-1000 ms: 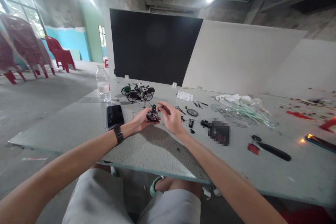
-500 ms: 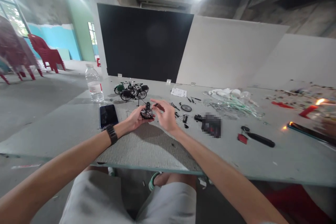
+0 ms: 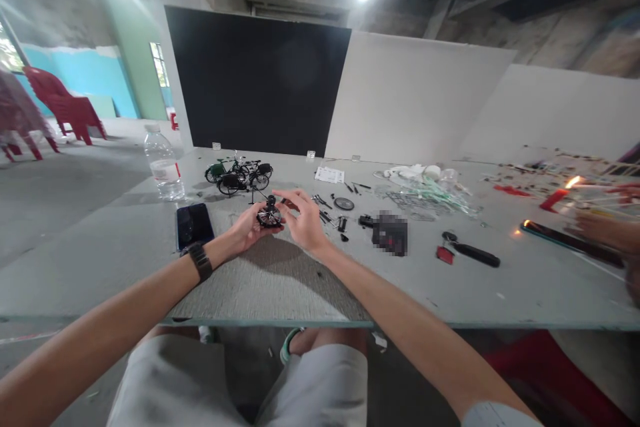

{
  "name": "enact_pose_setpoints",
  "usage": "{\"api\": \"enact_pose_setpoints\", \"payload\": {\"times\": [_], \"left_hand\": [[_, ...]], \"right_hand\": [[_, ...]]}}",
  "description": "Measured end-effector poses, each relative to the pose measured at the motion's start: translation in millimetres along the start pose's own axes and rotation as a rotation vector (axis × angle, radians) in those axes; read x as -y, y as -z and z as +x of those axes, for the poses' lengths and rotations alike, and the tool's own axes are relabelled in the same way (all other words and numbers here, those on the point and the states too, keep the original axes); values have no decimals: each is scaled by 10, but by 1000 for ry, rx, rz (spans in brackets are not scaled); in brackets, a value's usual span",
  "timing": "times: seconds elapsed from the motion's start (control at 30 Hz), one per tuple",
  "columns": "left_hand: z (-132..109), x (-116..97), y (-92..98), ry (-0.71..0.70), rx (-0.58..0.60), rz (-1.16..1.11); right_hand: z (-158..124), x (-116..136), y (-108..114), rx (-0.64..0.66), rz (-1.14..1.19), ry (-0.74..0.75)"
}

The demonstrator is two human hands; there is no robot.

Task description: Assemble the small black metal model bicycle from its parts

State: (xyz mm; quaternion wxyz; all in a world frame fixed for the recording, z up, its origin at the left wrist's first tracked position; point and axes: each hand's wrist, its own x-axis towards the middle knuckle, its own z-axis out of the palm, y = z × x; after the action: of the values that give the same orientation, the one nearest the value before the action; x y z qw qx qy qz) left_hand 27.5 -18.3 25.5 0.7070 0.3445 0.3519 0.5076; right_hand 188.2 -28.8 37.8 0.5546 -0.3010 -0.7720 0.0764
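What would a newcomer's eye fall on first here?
Probably the large black panel standing along the far side of the table. Next, the bright flame at the right, near another person's blurred hand. Then, near the centre, the small spoked-wheel piece in the left hand, the right hand close beside it, with model bicycles just beyond.

I count at least two standing model bicycles, overlapping; separately, two small wheels, one held, one loose. Water bottle: one. Wristwatch: one. Smartphones: two.
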Motion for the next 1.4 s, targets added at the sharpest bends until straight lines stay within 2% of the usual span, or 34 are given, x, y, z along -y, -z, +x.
{"api": "enact_pose_setpoints", "payload": {"times": [0.23, 0.37, 0.53, 0.73, 1.0, 1.17, 1.4], "left_hand": [[-24, -13, -5, 0, -33, -20], [-33, -14, -6, -9, -7, -14], [-27, -14, -19, -6, -53, -6], [6, 8, 14, -7, 20, -11], [-30, -23, -22, 4, -58, -8], [-31, -24, -27, 8, -18, -20], [-55, -34, -24, 0, -4, 11]], "right_hand": [[-7, -6, -10, -1, 31, -27], [-10, -8, -26, -3, 68, -46], [-13, 7, -18, 16, 57, 12], [-20, 1, -16, -13, 0, 10], [-18, -15, -19, -16, 37, 21], [-11, -13, -8, -24, -19, 28], [-2, 8, -2, -15, 65, 6]]}}
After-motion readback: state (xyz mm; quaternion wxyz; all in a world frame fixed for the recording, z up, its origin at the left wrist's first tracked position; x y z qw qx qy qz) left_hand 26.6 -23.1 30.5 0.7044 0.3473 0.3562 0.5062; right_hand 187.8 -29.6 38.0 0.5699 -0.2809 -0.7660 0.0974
